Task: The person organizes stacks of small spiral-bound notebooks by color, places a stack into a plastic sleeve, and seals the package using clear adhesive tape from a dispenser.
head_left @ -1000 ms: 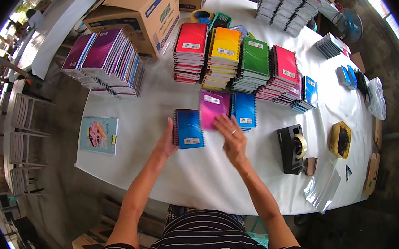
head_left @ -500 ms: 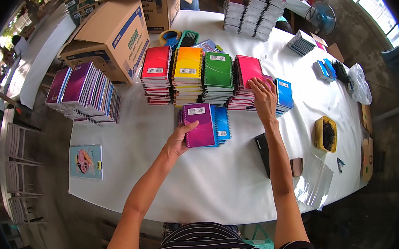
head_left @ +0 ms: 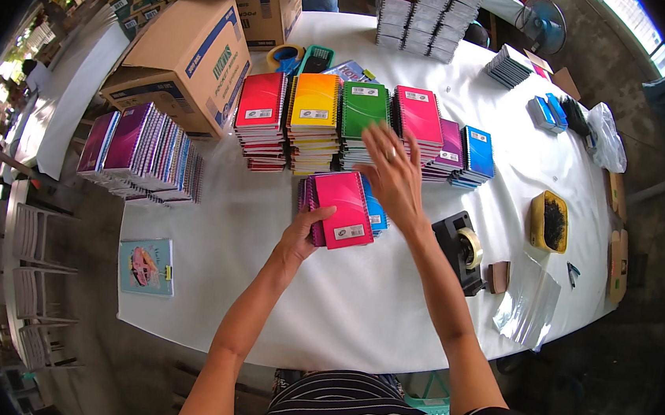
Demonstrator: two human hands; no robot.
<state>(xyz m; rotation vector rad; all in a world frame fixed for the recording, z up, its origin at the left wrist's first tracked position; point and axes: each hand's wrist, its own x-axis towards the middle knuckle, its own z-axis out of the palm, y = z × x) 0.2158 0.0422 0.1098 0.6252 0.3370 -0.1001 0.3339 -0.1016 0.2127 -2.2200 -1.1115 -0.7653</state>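
Note:
My left hand (head_left: 297, 234) grips a small fanned pile of spiral notebooks, thumb on top. A pink notebook (head_left: 341, 200) is uppermost, with a blue notebook (head_left: 378, 214) showing at its right and purple edges at its left. Just beyond hovers my right hand (head_left: 393, 177), slightly blurred, its fingers spread and holding nothing. Behind the hands stand stacks in a row: red (head_left: 261, 98), yellow (head_left: 314, 99), green (head_left: 364, 109), pink (head_left: 418, 114), purple (head_left: 450, 143) and blue (head_left: 477, 151) notebooks. My right hand partly covers the green stack's lower right.
At left are a purple notebook pile (head_left: 128, 142) and a carton (head_left: 194, 69). A tape dispenser (head_left: 451, 253), clear plastic sleeves (head_left: 528, 304) and a yellow tub (head_left: 538, 221) lie at right. Wrapped notebooks (head_left: 420, 17) stand at the far edge; a light-blue book (head_left: 141, 266) is near left.
My right hand has come from the pink stack back toward the left. A pink notebook now tops the pile in my left hand, where a purple one was uppermost.

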